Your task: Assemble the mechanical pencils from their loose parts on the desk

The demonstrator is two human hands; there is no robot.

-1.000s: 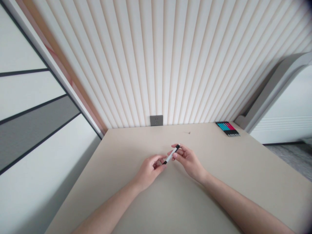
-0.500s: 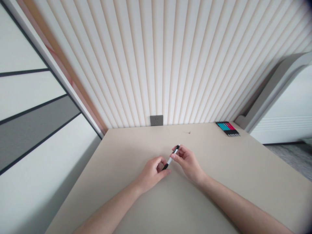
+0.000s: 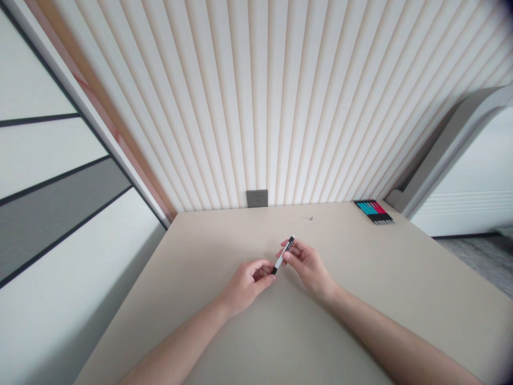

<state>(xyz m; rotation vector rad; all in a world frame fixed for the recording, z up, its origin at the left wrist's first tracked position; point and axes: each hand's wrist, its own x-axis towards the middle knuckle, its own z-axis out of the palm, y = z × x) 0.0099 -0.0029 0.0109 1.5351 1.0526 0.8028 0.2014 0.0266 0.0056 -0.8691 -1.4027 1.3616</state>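
A white pen with black ends [image 3: 279, 260] is held at a slant above the beige table [image 3: 208, 235], its top pointing away to the right. My right hand [image 3: 306, 264] pinches its upper part between thumb and fingers. At the lower black end, my left hand [image 3: 248, 283] has its thumb and fingertips closed on the pen. The pen's very tip is partly hidden by the left fingers.
Several teal, red and black pens [image 3: 374, 212] lie side by side at the table's back right. A tiny object [image 3: 311, 218] rests near the back edge. Behind stands a ribbed wall with a dark socket [image 3: 257, 198].
The left fingers have closed in around the pen's lower end, and the left hand has shifted slightly left. The pen has moved slightly up in view.
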